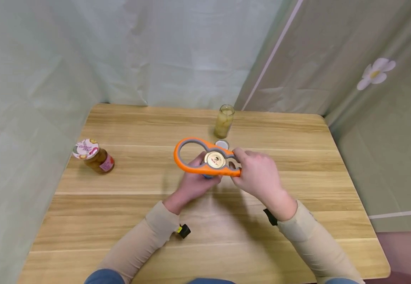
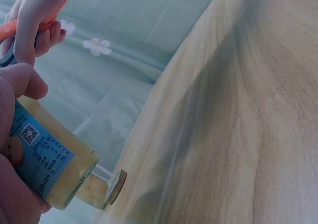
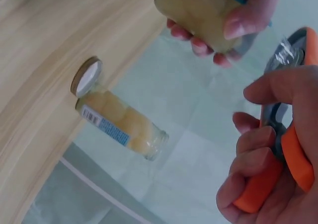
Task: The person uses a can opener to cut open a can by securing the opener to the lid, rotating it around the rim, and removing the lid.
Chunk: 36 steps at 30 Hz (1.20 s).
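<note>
My left hand point(image 1: 197, 180) grips a glass jar point(image 2: 74, 134) of pale contents with a blue label point(image 2: 42, 152), the fingers wrapped round its side. In the head view the jar's gold lid point(image 1: 215, 159) shows within the opening of an orange and grey jar opener point(image 1: 191, 170). My right hand point(image 1: 260, 173) holds the opener by its handles, fingers curled round the orange grips point(image 3: 258, 184). Most of the jar is hidden beneath the opener in the head view.
An uncovered jar point(image 1: 224, 122) of pale pieces stands toward the table's back edge. A loose lid point(image 1: 222, 144), white inside, lies just in front of it. At the left stands a jar point(image 1: 99, 159) with a patterned lid. Curtains point(image 1: 191, 55) hang behind the wooden table point(image 1: 120, 221).
</note>
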Available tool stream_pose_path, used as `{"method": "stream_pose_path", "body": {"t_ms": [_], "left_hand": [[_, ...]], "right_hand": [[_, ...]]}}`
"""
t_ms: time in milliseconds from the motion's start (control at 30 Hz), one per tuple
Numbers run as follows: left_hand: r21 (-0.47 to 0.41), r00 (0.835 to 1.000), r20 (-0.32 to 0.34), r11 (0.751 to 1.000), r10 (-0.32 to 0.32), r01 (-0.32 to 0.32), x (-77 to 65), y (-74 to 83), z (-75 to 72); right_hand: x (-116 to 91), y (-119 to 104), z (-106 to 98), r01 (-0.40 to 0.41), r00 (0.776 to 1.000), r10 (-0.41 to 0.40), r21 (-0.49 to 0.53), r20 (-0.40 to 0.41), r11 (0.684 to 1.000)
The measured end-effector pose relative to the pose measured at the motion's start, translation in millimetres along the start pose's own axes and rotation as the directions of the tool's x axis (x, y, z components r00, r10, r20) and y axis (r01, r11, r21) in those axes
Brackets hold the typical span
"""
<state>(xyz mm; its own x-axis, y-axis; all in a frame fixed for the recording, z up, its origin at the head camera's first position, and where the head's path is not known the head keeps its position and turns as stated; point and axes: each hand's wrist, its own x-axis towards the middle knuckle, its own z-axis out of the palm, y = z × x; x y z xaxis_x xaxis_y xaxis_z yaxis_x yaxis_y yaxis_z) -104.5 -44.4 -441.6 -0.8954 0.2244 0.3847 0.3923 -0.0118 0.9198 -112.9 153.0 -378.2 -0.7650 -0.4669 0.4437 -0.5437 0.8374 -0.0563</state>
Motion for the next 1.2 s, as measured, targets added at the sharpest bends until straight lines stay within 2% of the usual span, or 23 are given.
{"method": "stream_pose_path", "body": {"t_ms": [233, 433, 567, 833, 1200], "left_hand": [[-0.057, 0.998, 0.029, 0.997, -0.053, 0.054, -1.3, 1.5, 1.5], [-0.047, 0.997, 0.030, 0.996, -0.076, 0.077, -2.8, 2.8, 1.4], [-0.040, 0.997, 0.035, 0.996, -0.073, 0.075, -2.8, 2.7, 1.4], [-0.029, 0.997, 0.074, 0.999, -0.014, 0.016, -1.0, 3.5, 0.6], [0.029, 0.994, 0.105, 0.999, -0.019, 0.016, -1.0, 4.9, -2.2]], "right_hand": [[-2.9, -3.3, 1.5, -0.028, 1.000, 0.028, -0.012, -0.008, 1.000], [-2.5, -3.8, 1.1, -0.031, 1.000, 0.031, -0.019, -0.003, 0.999], [-2.0, -3.2, 1.0, -0.037, 0.999, 0.037, -0.020, 0.024, 0.999], [-1.1, -1.3, 0.8, -0.036, 0.998, 0.037, -0.014, 0.041, 0.999], [-1.8, 0.8, 3.2, -0.012, 0.999, 0.012, -0.003, 0.046, 1.000]]}}
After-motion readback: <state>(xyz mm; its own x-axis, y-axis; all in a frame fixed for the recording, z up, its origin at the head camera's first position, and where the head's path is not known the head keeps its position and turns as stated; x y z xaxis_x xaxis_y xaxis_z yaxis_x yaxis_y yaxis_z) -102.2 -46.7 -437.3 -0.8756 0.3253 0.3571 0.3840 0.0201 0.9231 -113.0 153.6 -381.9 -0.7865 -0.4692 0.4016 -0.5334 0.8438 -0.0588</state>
